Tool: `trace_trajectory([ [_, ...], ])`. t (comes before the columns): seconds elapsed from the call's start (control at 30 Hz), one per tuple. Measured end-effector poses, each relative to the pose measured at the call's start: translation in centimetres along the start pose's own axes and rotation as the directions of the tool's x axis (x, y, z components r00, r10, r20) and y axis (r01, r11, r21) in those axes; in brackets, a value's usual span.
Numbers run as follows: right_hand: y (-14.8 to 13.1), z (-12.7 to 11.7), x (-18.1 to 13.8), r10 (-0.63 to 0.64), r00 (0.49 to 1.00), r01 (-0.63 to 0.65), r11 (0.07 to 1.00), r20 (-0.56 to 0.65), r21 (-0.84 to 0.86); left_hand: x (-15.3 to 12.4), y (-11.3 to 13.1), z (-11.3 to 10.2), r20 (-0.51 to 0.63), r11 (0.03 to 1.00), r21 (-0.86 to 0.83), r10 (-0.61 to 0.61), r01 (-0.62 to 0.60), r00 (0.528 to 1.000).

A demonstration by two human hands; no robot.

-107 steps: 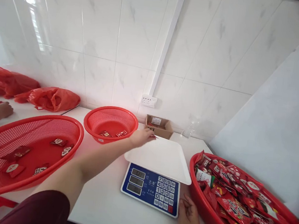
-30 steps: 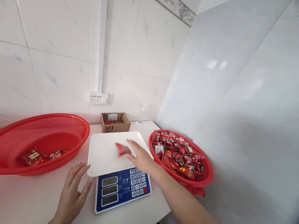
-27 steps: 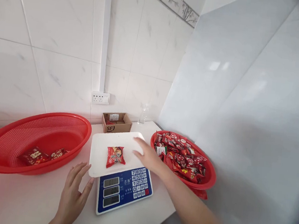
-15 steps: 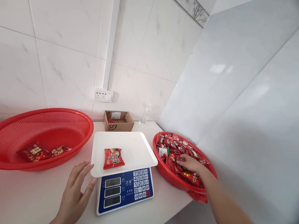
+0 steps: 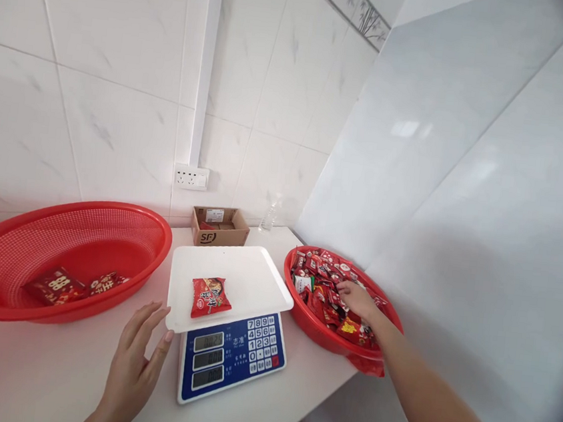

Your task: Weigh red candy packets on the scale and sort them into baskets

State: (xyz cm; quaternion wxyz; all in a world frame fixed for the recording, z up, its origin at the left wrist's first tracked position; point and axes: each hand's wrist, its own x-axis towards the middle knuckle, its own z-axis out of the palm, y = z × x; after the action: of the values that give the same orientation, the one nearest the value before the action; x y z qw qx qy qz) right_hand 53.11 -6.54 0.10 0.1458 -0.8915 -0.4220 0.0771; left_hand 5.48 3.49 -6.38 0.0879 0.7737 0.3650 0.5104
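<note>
A blue electronic scale [image 5: 233, 357] with a white weighing tray [image 5: 254, 275] stands on the white table. One red snack packet [image 5: 211, 297] lies on the tray. My left hand [image 5: 133, 363] rests flat and open on the table, fingertips touching the tray's near left corner. My right hand [image 5: 357, 299] reaches into the red basin [image 5: 329, 333] full of red snack packets [image 5: 327, 279]; its fingers curl down among them, and what they grip is hidden.
A large red mesh basket [image 5: 11, 297] at the left holds a few red packets [image 5: 55, 283]. A small cardboard box [image 5: 219, 227] and a clear bottle [image 5: 270, 217] stand by the tiled wall, under a wall socket [image 5: 191, 177]. The table edge runs below the scale.
My right hand dropped a red packet on the scale tray, then moved right into the basin of packets. My left hand stayed beside the tray. The view swung right.
</note>
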Motion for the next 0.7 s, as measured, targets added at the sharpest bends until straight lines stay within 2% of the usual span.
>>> trace_trajectory([
  [0.2, -2.8, 1.6, -0.3, -0.135, 0.991, 0.135, 0.988, 0.005, 0.075, -0.1, -0.4, 0.1, -0.002, 1.000, 0.014, -0.014, 0.014, 1.000],
  [0.37, -4.1, 2.7, -0.4, -0.089, 0.995, 0.092, 0.995, -0.053, 0.050, -0.2, -0.6, 0.2, 0.006, 1.000, 0.017, -0.005, 0.005, 1.000],
  [0.47, -3.5, 1.7, -0.3, -0.056, 0.994, 0.060, 0.997, -0.090, 0.047, -0.1, -0.6, 0.1, 0.006, 1.000, 0.015, -0.003, 0.002, 1.000],
  [0.57, -2.2, -0.3, -0.4, -0.003, 0.996, 0.006, 0.999, -0.088, 0.041, -0.1, -0.6, 0.1, 0.014, 0.999, 0.023, -0.027, 0.027, 1.000],
  [0.7, -0.8, -2.4, -1.5, -0.047, 0.994, 0.043, 0.998, 0.094, 0.041, -0.1, -0.6, 0.1, 0.023, 0.999, 0.022, -0.050, 0.050, 0.998],
])
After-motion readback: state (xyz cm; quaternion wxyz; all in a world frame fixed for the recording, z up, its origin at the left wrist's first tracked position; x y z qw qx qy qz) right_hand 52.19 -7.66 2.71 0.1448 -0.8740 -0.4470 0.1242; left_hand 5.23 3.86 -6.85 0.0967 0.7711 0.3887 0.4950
